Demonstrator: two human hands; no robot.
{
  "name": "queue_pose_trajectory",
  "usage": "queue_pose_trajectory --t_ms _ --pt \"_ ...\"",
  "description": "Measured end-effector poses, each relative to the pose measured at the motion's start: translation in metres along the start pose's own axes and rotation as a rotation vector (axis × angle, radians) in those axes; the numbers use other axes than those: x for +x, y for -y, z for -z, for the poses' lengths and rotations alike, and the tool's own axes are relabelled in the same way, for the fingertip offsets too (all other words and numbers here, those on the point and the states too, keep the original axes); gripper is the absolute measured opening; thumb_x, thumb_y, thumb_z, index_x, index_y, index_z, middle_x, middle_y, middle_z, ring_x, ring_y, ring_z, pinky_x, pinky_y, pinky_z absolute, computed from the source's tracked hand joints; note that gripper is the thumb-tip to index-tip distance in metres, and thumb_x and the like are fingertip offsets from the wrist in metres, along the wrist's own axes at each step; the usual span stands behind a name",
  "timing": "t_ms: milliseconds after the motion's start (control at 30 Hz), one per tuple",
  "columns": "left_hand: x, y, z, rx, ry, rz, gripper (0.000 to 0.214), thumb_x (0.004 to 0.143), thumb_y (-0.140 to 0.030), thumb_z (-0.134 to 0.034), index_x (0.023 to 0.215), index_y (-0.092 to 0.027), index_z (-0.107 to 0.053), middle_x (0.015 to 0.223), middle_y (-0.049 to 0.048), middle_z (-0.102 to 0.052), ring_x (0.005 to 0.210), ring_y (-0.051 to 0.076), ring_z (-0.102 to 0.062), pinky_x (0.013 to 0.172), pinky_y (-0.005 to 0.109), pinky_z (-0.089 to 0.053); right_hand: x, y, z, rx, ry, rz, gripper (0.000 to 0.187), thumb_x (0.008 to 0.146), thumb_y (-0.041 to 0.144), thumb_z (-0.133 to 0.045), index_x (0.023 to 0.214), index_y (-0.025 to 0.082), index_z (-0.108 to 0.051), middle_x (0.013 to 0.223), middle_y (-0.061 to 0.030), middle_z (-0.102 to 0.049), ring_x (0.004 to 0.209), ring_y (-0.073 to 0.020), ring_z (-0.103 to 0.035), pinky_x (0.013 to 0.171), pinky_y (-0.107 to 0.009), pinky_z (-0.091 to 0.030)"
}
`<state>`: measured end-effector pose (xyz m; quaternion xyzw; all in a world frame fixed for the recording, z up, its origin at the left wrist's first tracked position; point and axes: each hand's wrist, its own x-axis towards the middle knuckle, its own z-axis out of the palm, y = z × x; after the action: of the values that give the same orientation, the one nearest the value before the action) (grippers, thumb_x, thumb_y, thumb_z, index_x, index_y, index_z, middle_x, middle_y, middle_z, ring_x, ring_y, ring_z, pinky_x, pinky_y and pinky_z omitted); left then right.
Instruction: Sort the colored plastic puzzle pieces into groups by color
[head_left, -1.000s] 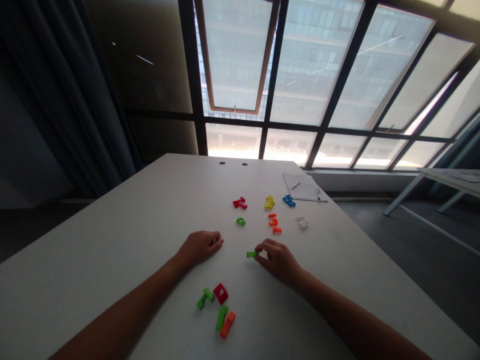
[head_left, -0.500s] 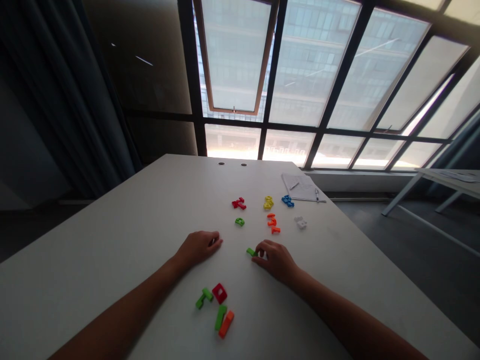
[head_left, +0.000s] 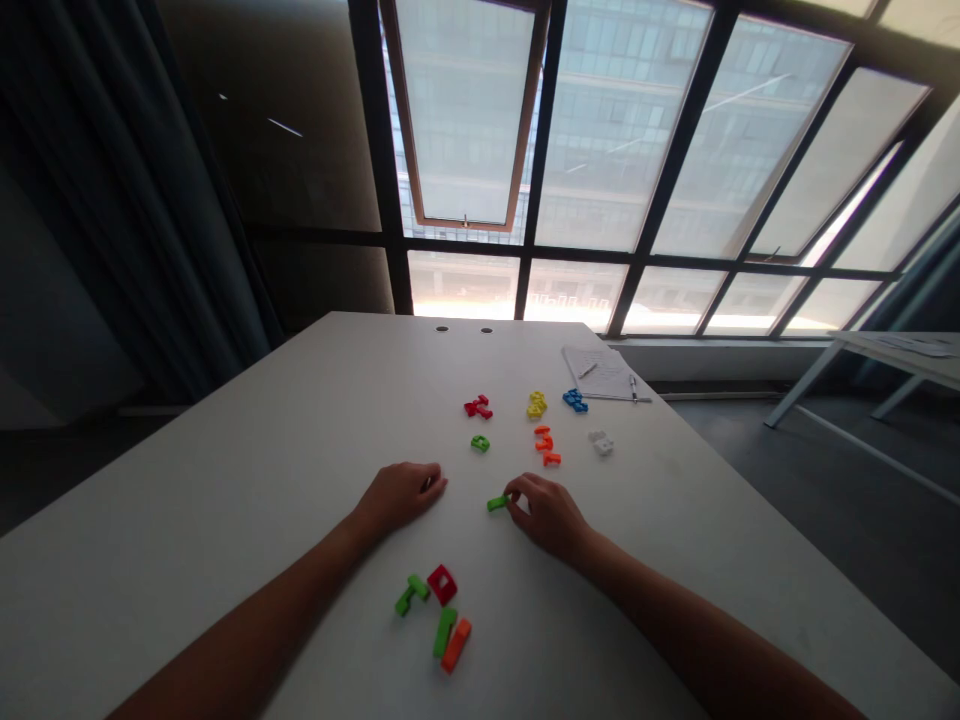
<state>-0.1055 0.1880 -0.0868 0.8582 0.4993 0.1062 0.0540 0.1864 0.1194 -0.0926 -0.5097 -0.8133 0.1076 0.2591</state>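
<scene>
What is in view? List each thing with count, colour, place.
table top: one, white, under everything
small green plastic bar: one, green, middle of table
near plastic pieces: four, two green, one red, one orange, clustered nearest the person
lone green plastic piece: one, green, beyond the hands
red plastic pieces: cluster, red, far side
yellow plastic pieces: cluster, yellow, right of the red
blue plastic pieces: cluster, blue, beside the paper
orange plastic pieces: three, orange, nearer than the yellow
white plastic piece: one, white, right of the orange
paper sheet: one, white, far right corner, pen at its edge
window panes: many, dark-framed, behind table
left hand: one, curled, resting on table
right hand: one, fingertips gripping the green bar's end
</scene>
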Motion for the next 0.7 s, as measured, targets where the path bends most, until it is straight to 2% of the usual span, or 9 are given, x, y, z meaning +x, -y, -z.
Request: queue_pose_trajectory --t_ms 233,433,600,700 --pt "-0.001 -0.005 0.005 -0.007 -0.008 0.013 0.037 0.098 -0.049 -0.043 0.079 -0.023 -0.061 0.070 0.0015 -0.065 0.063 0.016 -0.056 0.059 0.028 -0.025 0.036 0.003 -0.015 -0.055 0.009 -0.039 0.011 0.092 0.024 -0.061 0.100 0.023 -0.067 0.096 -0.0025 -0.072 0.079 -0.0158 -0.066 0.069 -0.024 -0.044" --pt "-0.002 -0.005 0.007 -0.021 0.002 0.015 0.037 0.098 -0.049 -0.044 0.078 -0.023 -0.061 0.070 0.0009 -0.066 0.064 0.016 -0.057 0.059 0.027 -0.026 0.073 0.002 -0.026 -0.093 -0.017 -0.175 0.011 0.090 0.026 -0.064 0.101 0.023 -0.065 0.090 -0.0012 -0.073 0.079 -0.0162 -0.066 0.066 -0.024 -0.041" --pt "-0.003 -0.004 0.008 -0.038 0.010 0.005 0.035 0.097 -0.049 -0.045 0.079 -0.023 -0.061 0.072 0.0007 -0.066 0.065 0.016 -0.058 0.060 0.027 -0.027 0.075 0.000 -0.030 -0.094 -0.063 -0.233 0.025 0.091 0.035 -0.068 0.113 0.024 -0.061 0.085 0.0000 -0.073 0.078 -0.0176 -0.068 0.066 -0.024 -0.042" --pt "-0.002 -0.004 0.007 -0.045 0.008 0.001 0.036 0.098 -0.049 -0.044 0.079 -0.023 -0.061 0.072 0.0011 -0.067 0.065 0.016 -0.058 0.060 0.027 -0.028 0.070 0.000 -0.028 -0.076 -0.056 -0.186 0.021 0.091 0.032 -0.069 0.108 0.023 -0.062 0.084 0.0001 -0.072 0.076 -0.0172 -0.067 0.066 -0.024 -0.042"
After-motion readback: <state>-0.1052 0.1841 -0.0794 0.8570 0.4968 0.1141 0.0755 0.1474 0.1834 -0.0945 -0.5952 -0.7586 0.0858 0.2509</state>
